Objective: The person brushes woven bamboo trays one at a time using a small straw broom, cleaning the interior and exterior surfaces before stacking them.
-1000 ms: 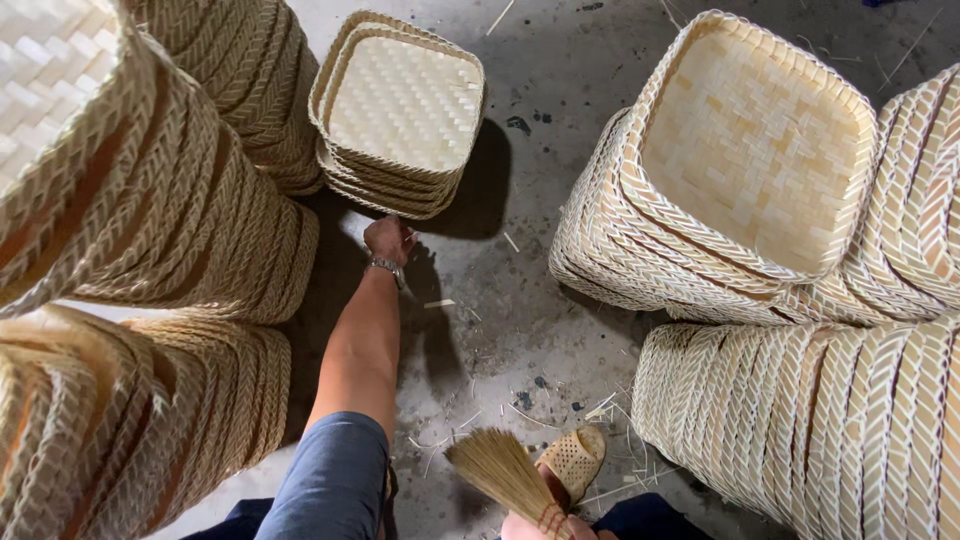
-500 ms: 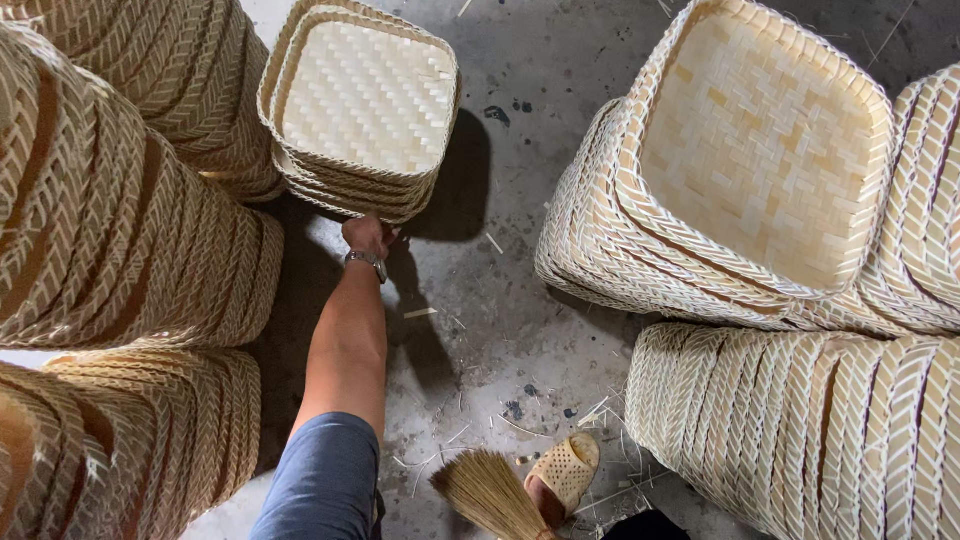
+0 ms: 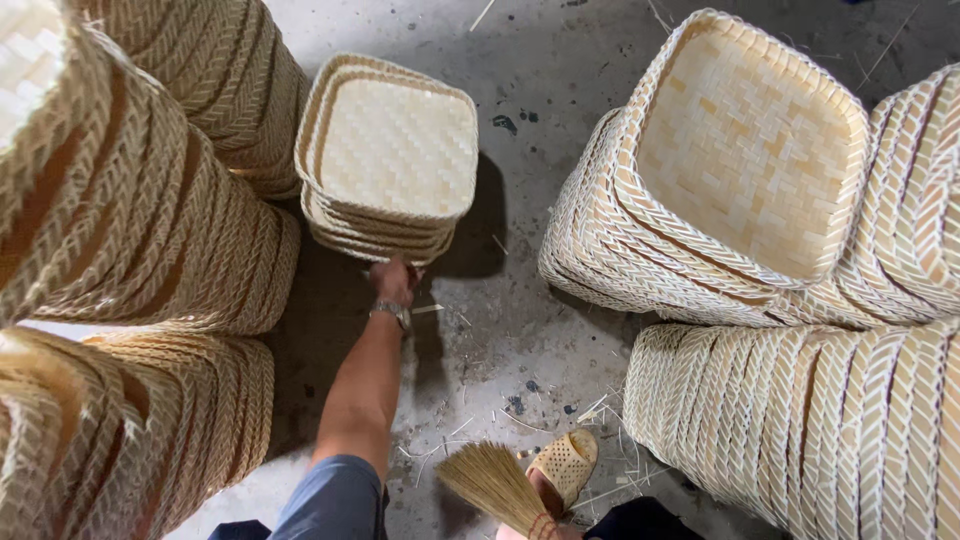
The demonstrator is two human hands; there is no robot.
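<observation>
Since half a second back, reaching lower: left hand (image 3: 395, 280) now down at the bottom edge of the short stack of pale square woven bamboo trays (image 3: 392, 160), with that stack sitting nearer the middle of the head view than before.

Head view: stack standing on the grey concrete floor (image 3: 530, 100), between tall leaning columns of woven trays (image 3: 130, 200) and a tilted pile of larger square woven baskets (image 3: 740, 170). Fingers tucked under the lowest rim, curled; whether clamped or just touching, cannot tell. Silver wristwatch (image 3: 391, 313) on that wrist. Right hand (image 3: 545, 528) barely in view at the bottom edge, closed around the bound end of a straw hand broom (image 3: 490, 485), beside a tan perforated sandal (image 3: 563, 465).

Likely light, stiff yet springy, dry and grippy rather than slick; rims the strongest hold, lifting from beneath the bottom tray to keep the stack from sliding apart.
</observation>
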